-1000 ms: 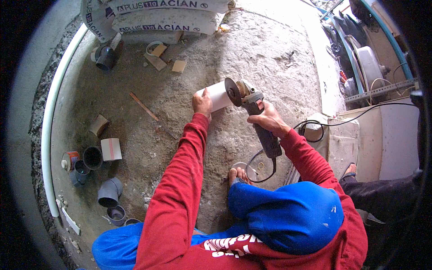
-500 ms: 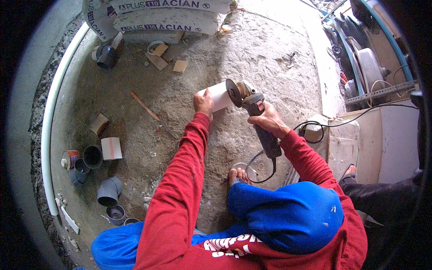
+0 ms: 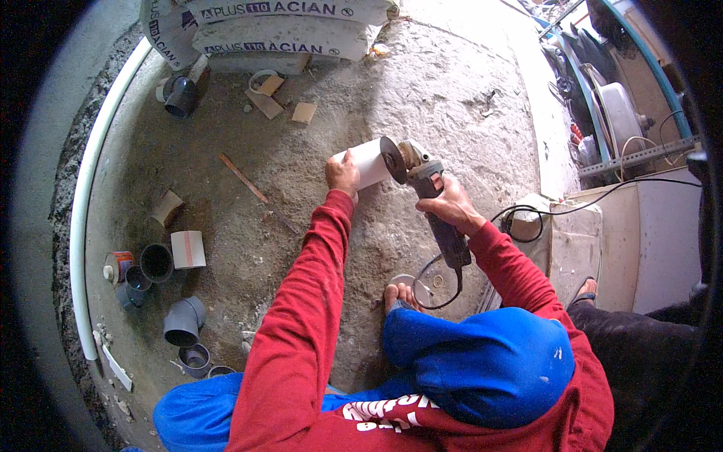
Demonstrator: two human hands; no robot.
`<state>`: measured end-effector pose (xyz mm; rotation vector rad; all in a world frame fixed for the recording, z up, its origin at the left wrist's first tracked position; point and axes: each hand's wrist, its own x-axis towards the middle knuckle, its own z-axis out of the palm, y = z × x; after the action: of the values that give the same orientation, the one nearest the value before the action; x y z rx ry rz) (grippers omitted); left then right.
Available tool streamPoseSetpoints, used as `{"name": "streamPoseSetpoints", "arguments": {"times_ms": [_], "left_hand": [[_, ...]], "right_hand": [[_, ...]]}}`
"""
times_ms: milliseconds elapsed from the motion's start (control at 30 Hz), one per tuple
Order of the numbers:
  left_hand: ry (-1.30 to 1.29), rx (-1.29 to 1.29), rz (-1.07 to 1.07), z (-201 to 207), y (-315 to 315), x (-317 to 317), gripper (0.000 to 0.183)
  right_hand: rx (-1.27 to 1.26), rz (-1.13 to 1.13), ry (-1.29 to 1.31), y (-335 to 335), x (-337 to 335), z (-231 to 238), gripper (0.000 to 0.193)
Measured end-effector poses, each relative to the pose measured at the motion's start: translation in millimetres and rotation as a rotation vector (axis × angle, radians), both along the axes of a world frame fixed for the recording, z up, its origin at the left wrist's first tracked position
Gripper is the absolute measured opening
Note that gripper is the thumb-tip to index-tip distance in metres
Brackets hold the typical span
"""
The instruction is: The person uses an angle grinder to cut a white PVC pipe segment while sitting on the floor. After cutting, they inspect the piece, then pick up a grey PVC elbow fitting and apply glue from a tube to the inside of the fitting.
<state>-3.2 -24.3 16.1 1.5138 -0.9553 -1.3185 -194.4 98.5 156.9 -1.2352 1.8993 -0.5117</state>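
My left hand [image 3: 343,175] is closed round the left end of a short white pipe [image 3: 369,163], which is held above the dusty ground. In my right hand [image 3: 453,207] is an angle grinder [image 3: 446,233], gripped by its body, with the fingers wrapped round it. The grinder's dark cutting disc [image 3: 392,160] stands at the pipe's right end, so close that I cannot tell whether it touches. A black power cord [image 3: 459,290] loops from the grinder's tail and runs off to the right.
Grey pipe fittings [image 3: 184,321] and a can [image 3: 118,267] lie at the left, beside a long white pipe [image 3: 96,166]. White sacks [image 3: 286,38] are stacked at the back. A thin wooden strip [image 3: 245,179] lies on the ground. Another person's leg [image 3: 633,331] is at the right.
The grinder's disc has turned and shifted slightly to overlap the pipe's right end. Both hands keep their holds and have barely moved.
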Motion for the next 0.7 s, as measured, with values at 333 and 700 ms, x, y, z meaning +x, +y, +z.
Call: {"name": "streamPoseSetpoints", "arguments": {"times_ms": [333,700], "left_hand": [[0.007,-0.022,-0.011,-26.7,-10.6,-0.4,0.04],[0.037,0.013,-0.016,1.5,-1.9,0.8,0.04]], "right_hand": [[0.012,-0.002,-0.069,2.9,5.8,9.4,0.061],[-0.045,0.007,-0.003,3.9,-2.8,-14.3,0.058]]}}
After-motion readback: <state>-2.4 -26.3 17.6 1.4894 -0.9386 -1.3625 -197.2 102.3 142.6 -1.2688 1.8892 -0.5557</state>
